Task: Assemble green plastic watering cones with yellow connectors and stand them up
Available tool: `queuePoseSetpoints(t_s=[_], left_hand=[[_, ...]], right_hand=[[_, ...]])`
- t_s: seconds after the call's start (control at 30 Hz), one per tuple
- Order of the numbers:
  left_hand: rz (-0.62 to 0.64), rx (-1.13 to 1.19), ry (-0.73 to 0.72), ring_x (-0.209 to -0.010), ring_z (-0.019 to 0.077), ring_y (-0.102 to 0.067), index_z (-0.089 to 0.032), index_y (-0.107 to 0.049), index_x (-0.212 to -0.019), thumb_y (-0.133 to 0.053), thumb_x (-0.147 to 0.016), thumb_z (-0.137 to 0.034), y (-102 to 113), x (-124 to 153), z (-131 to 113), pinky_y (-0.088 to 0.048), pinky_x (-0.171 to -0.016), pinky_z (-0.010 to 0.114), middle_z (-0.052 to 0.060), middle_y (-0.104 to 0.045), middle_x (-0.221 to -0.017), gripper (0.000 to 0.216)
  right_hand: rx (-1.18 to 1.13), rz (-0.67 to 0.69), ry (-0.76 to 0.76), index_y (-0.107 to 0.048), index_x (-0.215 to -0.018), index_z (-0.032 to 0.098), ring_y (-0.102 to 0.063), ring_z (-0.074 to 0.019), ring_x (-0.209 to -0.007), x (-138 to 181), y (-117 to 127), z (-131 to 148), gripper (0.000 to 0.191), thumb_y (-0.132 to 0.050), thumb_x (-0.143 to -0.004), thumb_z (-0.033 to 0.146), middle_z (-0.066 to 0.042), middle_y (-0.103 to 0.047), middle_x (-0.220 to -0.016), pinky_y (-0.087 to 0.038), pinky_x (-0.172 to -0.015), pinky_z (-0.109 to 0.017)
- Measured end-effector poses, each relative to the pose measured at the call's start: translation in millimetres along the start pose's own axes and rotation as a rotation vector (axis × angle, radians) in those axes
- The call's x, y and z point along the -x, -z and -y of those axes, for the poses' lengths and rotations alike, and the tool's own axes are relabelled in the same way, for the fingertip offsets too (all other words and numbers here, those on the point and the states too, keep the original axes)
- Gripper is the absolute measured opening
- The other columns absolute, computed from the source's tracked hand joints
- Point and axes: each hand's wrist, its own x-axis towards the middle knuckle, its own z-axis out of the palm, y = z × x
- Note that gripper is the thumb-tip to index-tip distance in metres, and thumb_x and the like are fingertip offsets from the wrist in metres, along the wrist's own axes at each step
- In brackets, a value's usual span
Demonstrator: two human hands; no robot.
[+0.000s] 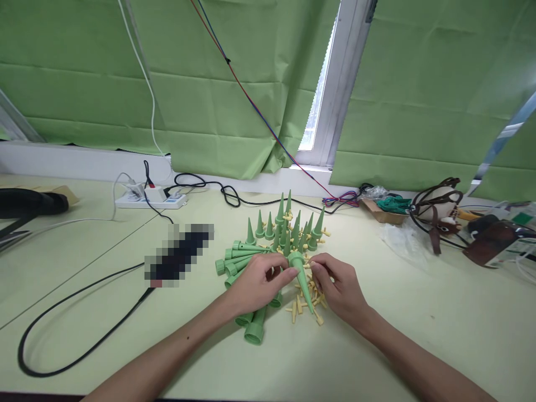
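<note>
My left hand (256, 283) is closed round a green plastic cone spike (302, 277), its tip pointing toward me and to the right. My right hand (336, 285) pinches at the cone's wide end, apparently on a small yellow plug that I cannot clearly make out. Several upright green cones (288, 229) stand just beyond my hands. Other green cones lie on their sides (240, 258) to the left and under my left wrist (255, 329). Small yellow plugs (302, 304) are scattered below the held cone.
The pale yellow-green table (377, 346) holds a black cable (79, 312) at left, a white power strip (151, 198), a blurred dark object (179, 255), and at right a cardboard tray (383, 211), clear plastic (402, 237) and a brown-strapped bag (439, 212). Green curtains hang behind.
</note>
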Motion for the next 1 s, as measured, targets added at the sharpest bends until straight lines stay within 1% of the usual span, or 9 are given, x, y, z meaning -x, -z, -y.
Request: queuePoseSetpoints(t_s=[0.1,0.2,0.33,0.43,0.53,0.7,0.87,1.0], left_hand=[[0.014,0.006,0.001,-0.062,0.0114,-0.042,-0.017,-0.054,-0.073,-0.053,-0.095,-0.044,0.3,1.2,-1.8,-0.033,-0.058,0.024,-0.004,-0.046,-0.069,0.035],[-0.004,-0.008,-0.024,-0.061,0.0112,-0.041,-0.018,-0.055,-0.075,-0.058,-0.092,-0.044,-0.5,2.2,-2.5,-0.033,-0.058,0.024,-0.004,-0.045,-0.07,0.031],[-0.059,-0.048,-0.09,-0.062,0.0113,-0.04,-0.017,-0.053,-0.076,-0.065,-0.089,-0.043,-2.0,2.7,-1.1,-0.033,-0.058,0.025,-0.004,-0.044,-0.071,0.031],[-0.093,-0.056,-0.158,-0.064,0.0115,-0.04,-0.017,-0.057,-0.086,-0.069,-0.086,-0.042,-3.4,3.1,1.1,-0.034,-0.058,0.024,-0.003,-0.045,-0.074,0.027],[-0.108,-0.041,-0.225,-0.066,0.0117,-0.042,-0.017,-0.059,-0.098,-0.071,-0.086,-0.038,-4.6,4.3,3.1,-0.035,-0.058,0.024,-0.001,-0.048,-0.079,0.027],[-0.102,-0.015,-0.295,-0.067,0.0111,-0.043,-0.017,-0.059,-0.103,-0.069,-0.088,-0.031,-5.3,6.7,4.5,-0.038,-0.058,0.024,0.002,-0.053,-0.09,0.022],[-0.099,-0.011,-0.29,-0.067,0.0108,-0.045,-0.019,-0.059,-0.105,-0.064,-0.091,-0.025,-5.7,5.0,3.5,-0.038,-0.058,0.023,0.002,-0.054,-0.093,0.016],[-0.129,-0.014,-0.208,-0.066,0.0109,-0.046,-0.019,-0.056,-0.097,-0.064,-0.091,-0.028,-7.0,4.2,2.2,-0.039,-0.058,0.023,-0.002,-0.052,-0.082,0.013]], right_hand=[[-0.005,0.014,-0.015,-0.054,-0.079,0.02,-0.043,-0.0108,-0.052,0.2,0.4,0.0,0.026,-0.043,-0.102,0.026,0.004,-0.047,-0.06,-0.036,-0.053,-0.024],[0.012,0.028,-0.013,-0.05,-0.075,0.02,-0.041,-0.0108,-0.052,0.1,0.0,-0.2,0.029,-0.041,-0.103,0.027,0.004,-0.045,-0.06,-0.035,-0.053,-0.024],[0.046,0.049,-0.006,-0.043,-0.07,0.021,-0.039,-0.0109,-0.052,0.3,-0.5,-1.0,0.034,-0.038,-0.103,0.026,0.004,-0.043,-0.06,-0.032,-0.053,-0.025],[0.066,0.068,-0.009,-0.039,-0.068,0.021,-0.037,-0.0108,-0.051,0.9,-0.5,-1.2,0.035,-0.036,-0.103,0.026,0.004,-0.04,-0.059,-0.03,-0.052,-0.025],[0.078,0.084,-0.021,-0.035,-0.068,0.022,-0.034,-0.0108,-0.05,1.0,-0.5,-0.6,0.035,-0.035,-0.103,0.025,0.005,-0.037,-0.058,-0.029,-0.051,-0.025],[0.088,0.096,0.011,-0.03,-0.068,0.023,-0.03,-0.0106,-0.049,-0.8,-0.8,1.7,0.034,-0.034,-0.102,0.023,0.006,-0.033,-0.057,-0.027,-0.049,-0.025],[0.092,0.09,0.003,-0.031,-0.068,0.023,-0.031,-0.0108,-0.049,-0.8,-1.2,1.9,0.035,-0.035,-0.102,0.024,0.006,-0.035,-0.057,-0.028,-0.05,-0.025],[0.075,0.051,-0.03,-0.035,-0.068,0.022,-0.036,-0.0112,-0.05,0.0,-1.4,1.2,0.036,-0.035,-0.103,0.027,0.004,-0.039,-0.058,-0.031,-0.05,-0.025]])
